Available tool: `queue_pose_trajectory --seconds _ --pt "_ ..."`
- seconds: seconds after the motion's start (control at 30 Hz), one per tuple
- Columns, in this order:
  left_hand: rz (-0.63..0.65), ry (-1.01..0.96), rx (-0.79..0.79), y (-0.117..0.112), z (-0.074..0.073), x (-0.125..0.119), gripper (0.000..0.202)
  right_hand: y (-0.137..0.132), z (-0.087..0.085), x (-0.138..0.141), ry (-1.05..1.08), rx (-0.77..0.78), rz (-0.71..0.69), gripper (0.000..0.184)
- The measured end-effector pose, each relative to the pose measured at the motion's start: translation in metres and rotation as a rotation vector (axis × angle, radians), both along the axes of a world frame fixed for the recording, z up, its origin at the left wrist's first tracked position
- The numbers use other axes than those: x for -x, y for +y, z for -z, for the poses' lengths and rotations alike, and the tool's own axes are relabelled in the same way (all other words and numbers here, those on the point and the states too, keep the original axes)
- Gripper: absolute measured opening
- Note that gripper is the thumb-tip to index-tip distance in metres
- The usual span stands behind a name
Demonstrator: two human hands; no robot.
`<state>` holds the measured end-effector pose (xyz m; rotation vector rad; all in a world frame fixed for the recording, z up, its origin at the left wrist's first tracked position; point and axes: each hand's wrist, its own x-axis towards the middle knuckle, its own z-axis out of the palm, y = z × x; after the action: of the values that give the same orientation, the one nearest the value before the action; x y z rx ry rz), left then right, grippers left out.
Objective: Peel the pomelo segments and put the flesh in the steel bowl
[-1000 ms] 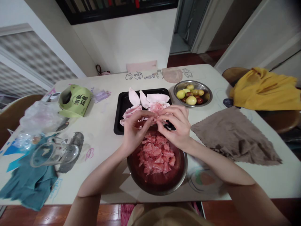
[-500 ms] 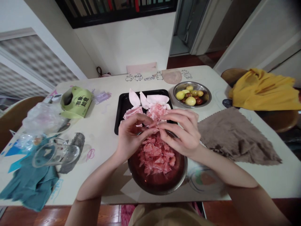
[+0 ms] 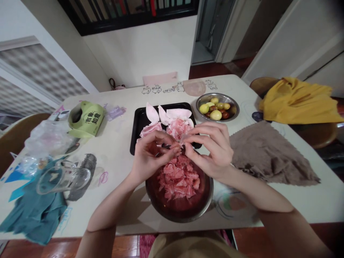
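Note:
Both my hands meet above the near edge of a black tray, over a metal bowl (image 3: 205, 206) heaped with torn red pomelo flesh (image 3: 178, 179). Thumb and fingers of my left hand (image 3: 149, 156) pinch a small piece of pomelo (image 3: 175, 144), partly hidden by the fingers. At its right end, my right hand (image 3: 215, 154) is closed in a pinch on a thin, pale strip of membrane (image 3: 184, 137). Behind them, the black tray (image 3: 138, 123) holds thick white-pink peel (image 3: 178, 114) and a pile of pink membrane scraps (image 3: 179, 127).
A steel bowl (image 3: 235, 114) of yellow-green and brown fruit stands behind right. A brown cloth (image 3: 274, 157) lies at right, near a yellow cloth (image 3: 298, 102) on a chair. Left are a glass pitcher (image 3: 63, 177), teal cloth (image 3: 43, 211), plastic bag (image 3: 49, 134) and green paper holder (image 3: 87, 120).
My right hand has drawn slightly right, away from my left, and pale membrane now shows between the fingertips. My left hand stays nearly in place; the view shifts a little.

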<state>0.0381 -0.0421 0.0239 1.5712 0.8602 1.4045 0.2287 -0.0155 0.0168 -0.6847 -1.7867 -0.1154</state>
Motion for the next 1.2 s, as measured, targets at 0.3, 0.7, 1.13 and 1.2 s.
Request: queue_pose_trajectory --seconds 0.3,0.7,1.13,1.2 --pt "0.036 -0.101 0.083 0.005 0.002 0.001 0.019 0.002 -0.001 0.001 -0.07 0.09 -0.07 0.017" --pt "-0.043 -0.019 -0.041 0.002 0.008 -0.003 0.019 -0.001 0.004 0.002 -0.142 -0.068 0.063 0.011" --pt "-0.033 -0.034 0.113 0.003 0.007 -0.002 0.018 0.004 0.011 0.006 -0.199 -0.163 0.14 0.01" --pt "-0.044 -0.035 0.137 0.003 0.008 -0.001 0.019 0.006 0.012 0.005 -0.227 -0.192 0.165 0.011"
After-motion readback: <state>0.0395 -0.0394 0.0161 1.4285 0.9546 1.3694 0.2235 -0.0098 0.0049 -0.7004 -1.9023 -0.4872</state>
